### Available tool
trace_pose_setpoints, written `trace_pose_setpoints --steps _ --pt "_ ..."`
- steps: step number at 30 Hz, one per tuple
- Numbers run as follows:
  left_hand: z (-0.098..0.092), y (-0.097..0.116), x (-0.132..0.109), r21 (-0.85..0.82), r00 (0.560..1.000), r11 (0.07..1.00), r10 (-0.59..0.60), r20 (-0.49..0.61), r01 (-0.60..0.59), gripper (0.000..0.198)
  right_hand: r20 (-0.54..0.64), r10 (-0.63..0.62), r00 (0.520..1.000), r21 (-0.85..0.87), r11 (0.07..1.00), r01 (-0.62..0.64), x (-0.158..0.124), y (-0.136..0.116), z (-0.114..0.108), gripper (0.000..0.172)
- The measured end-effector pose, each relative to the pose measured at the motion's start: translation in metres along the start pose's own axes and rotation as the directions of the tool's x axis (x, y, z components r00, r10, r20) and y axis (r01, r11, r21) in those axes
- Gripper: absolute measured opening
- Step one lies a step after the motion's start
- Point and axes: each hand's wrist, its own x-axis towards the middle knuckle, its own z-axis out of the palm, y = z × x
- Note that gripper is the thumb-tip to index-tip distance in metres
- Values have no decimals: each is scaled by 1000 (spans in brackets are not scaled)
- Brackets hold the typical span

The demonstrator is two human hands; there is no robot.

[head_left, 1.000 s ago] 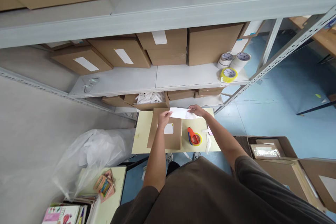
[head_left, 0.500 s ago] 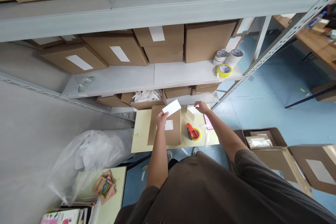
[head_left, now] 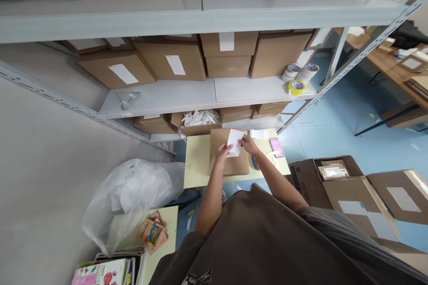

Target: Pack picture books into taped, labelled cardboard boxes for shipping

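A white paper label (head_left: pixel 235 138) is held above a cardboard box (head_left: pixel 219 140) on the pale yellow table. My left hand (head_left: pixel 223 153) pinches its lower left side, fingers closed. At the right edge of the same label, my right hand (head_left: pixel 248 144) is closed on it, thumb and fingers together. Just under the held label, part of another white label (head_left: pixel 233 155) shows on the box. Beside my right wrist, a tape roll (head_left: pixel 255 163) is mostly hidden by the forearm.
Shelves of cardboard boxes (head_left: pixel 185 64) stand ahead, with tape rolls (head_left: pixel 296 87) on the right. Papers (head_left: pixel 259 134) and a pink item (head_left: pixel 276 147) lie on the table (head_left: pixel 197 160). Open cartons (head_left: pixel 337 169) sit on the right; a clear plastic bag (head_left: pixel 133 187) is at the left.
My right hand has moved left from the papers to the label, which both hands now hold. The label has turned more upright, and the whole view has shifted.
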Motion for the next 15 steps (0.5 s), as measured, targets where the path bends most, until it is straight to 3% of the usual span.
trace_pose_setpoints --steps 3,6,10,15 --pt "-40 22 -2 93 987 996 -3 160 -12 53 134 1 991 -49 999 6 -6 -16 21 41" --pt "-65 41 -2 72 990 994 72 122 -81 53 121 27 992 -4 1000 -27 -22 -35 40 42" --pt "-68 61 -9 -21 975 975 220 -12 -220 55 111 79 991 46 995 -84 -53 -59 50 41" --pt "-55 77 -28 -47 967 970 243 79 -240 58 83 -21 996 103 995 13 -83 -75 43 41"
